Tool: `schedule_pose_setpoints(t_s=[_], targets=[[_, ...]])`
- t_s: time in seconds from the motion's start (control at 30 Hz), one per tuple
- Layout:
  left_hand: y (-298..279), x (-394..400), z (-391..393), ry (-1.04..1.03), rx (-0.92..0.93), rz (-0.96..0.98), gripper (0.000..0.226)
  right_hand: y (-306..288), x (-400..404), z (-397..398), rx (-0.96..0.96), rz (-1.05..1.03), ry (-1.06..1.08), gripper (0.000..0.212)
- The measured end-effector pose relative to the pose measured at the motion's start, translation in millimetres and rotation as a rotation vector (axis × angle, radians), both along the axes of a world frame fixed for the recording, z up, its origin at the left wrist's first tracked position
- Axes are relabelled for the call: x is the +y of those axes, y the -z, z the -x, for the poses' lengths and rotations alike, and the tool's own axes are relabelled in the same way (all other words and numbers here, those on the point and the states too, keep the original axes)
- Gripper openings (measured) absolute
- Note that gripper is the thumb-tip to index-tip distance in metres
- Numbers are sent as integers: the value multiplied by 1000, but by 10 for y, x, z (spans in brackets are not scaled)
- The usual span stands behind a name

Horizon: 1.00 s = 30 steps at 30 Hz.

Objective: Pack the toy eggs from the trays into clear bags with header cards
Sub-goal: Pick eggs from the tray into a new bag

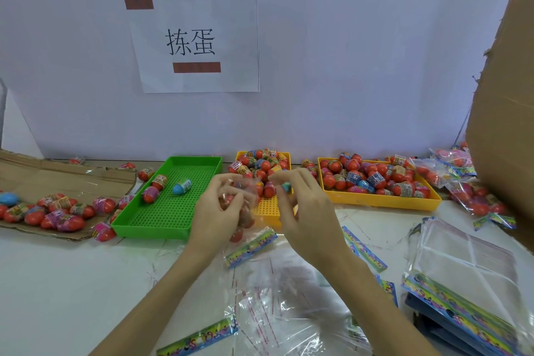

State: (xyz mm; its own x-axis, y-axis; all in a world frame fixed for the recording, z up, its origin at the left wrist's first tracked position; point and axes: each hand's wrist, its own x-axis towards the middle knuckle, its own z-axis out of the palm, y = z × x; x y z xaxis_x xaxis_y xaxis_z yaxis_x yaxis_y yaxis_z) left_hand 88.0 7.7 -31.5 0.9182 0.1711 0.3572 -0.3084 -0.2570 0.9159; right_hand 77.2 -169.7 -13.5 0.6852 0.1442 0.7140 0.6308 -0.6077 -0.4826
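My left hand (221, 208) grips a clear bag (245, 211) that holds several red toy eggs, its colourful header card (250, 246) hanging below toward the table. My right hand (300, 211) is raised beside it, pinching a blue toy egg (286, 186) at the bag's mouth. Behind the hands stands a yellow tray (267, 206) heaped with eggs. A second yellow tray (375, 199) full of eggs sits to the right. A green tray (161, 211) on the left holds three eggs.
Loose eggs (57, 211) lie on flattened cardboard (66, 176) at left. Empty clear bags with header cards (462, 274) are stacked at right, others spread in front (274, 312). Packed bags (462, 182) pile at far right beside a large cardboard box (505, 124).
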Motion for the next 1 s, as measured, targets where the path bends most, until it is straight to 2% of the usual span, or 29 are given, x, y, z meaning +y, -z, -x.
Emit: schedule_pose_setpoints(t_s=[0.07, 0.23, 0.37, 0.57, 0.7, 0.9, 1.0], targets=[[-26, 101, -43, -63, 76, -11, 22, 58, 4, -23, 52, 37, 27, 14], [-70, 186, -75, -21, 165, -385, 18, 193, 11, -88, 168, 133, 37, 15], [-94, 125, -31, 9, 237, -664, 32, 254, 31, -119, 189, 148, 29, 14], [-47, 80, 20, -22, 248, -891, 32, 304, 49, -143, 205, 165, 30, 14], [-33, 102, 6, 48, 205, -879, 23, 312, 39, -150, 190, 145, 36, 15], [-7, 104, -1, 64, 237, -967, 37, 310, 34, -150, 205, 136, 40, 14], [-6, 98, 1, 60, 208, -896, 36, 312, 35, -153, 218, 131, 46, 16]])
